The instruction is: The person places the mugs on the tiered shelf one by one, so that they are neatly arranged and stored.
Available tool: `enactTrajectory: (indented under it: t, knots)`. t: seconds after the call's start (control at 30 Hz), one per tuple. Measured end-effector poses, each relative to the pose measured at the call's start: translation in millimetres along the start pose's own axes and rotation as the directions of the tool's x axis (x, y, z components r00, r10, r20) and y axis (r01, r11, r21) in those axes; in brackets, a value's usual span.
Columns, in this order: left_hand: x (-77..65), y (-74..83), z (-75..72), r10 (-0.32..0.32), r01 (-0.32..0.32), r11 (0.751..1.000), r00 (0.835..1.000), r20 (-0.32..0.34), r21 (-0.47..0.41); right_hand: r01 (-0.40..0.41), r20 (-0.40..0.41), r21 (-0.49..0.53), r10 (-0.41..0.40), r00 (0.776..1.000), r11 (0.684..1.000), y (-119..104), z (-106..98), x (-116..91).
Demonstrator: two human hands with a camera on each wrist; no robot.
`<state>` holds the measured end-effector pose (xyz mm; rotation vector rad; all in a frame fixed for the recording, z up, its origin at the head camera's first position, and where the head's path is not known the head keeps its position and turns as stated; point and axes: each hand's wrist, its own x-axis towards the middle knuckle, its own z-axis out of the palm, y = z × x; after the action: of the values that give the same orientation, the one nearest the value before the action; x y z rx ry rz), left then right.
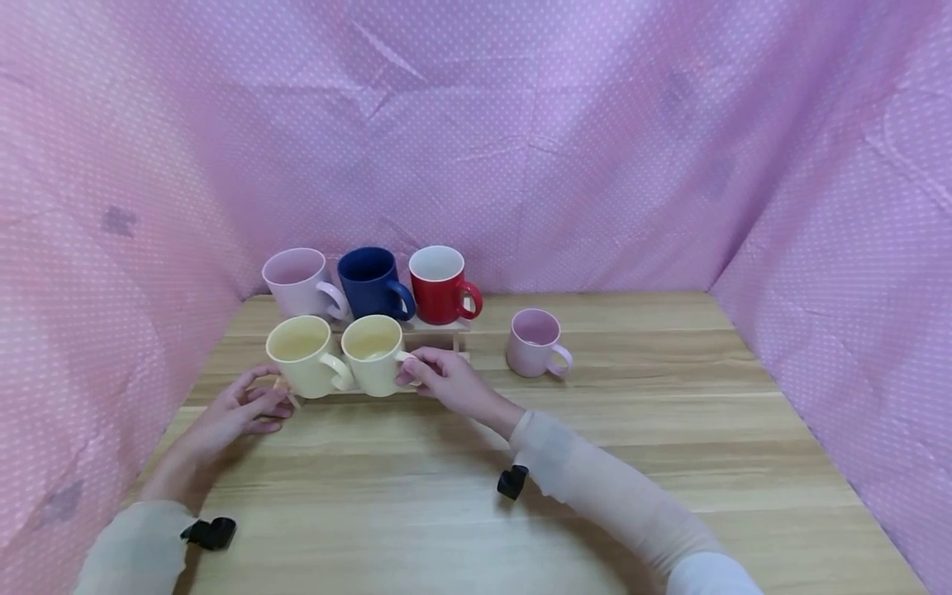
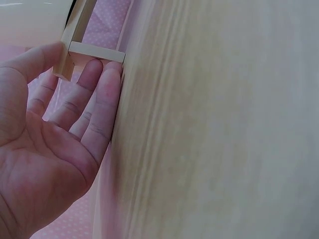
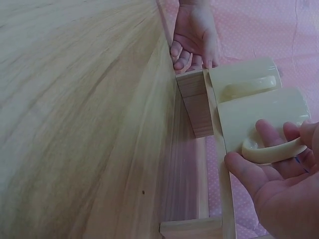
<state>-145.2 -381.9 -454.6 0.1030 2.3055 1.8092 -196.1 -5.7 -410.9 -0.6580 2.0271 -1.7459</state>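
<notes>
A two-step wooden rack (image 3: pixel 195 97) carries several mugs. On its lower step stand two pale yellow mugs (image 1: pixel 307 372) side by side, handles turned to the right. My right hand (image 1: pixel 459 384) pinches the handle of the right-hand yellow mug (image 3: pixel 259 119), which sits upright on the step. With thumb and fingers, my left hand (image 2: pixel 55 144) holds the left front end of the rack, beside the other yellow mug. Behind, the upper step bears a pale pink mug (image 1: pixel 296 285), a dark blue mug (image 1: pixel 369 289) and a red mug (image 1: pixel 437 297) with a white inside.
Another pink mug (image 1: pixel 526 355) stands alone on the wood-grain table (image 1: pixel 632 463), right of the rack. Pink dotted cloth (image 1: pixel 476 149) hangs behind the table and along both sides. Each wrist has a black camera mount (image 1: pixel 511 481) on it.
</notes>
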Motion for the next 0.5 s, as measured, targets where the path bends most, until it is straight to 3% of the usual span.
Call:
enactTrajectory:
  t: [0.5]
  knots:
    - [2.3, 0.4, 0.3, 0.006, -0.006, 1.000, 1.000, -0.002, -0.006, -0.037, 0.003, -0.042, 0.037, 0.999, 0.998, -6.2, -3.1, 0.2]
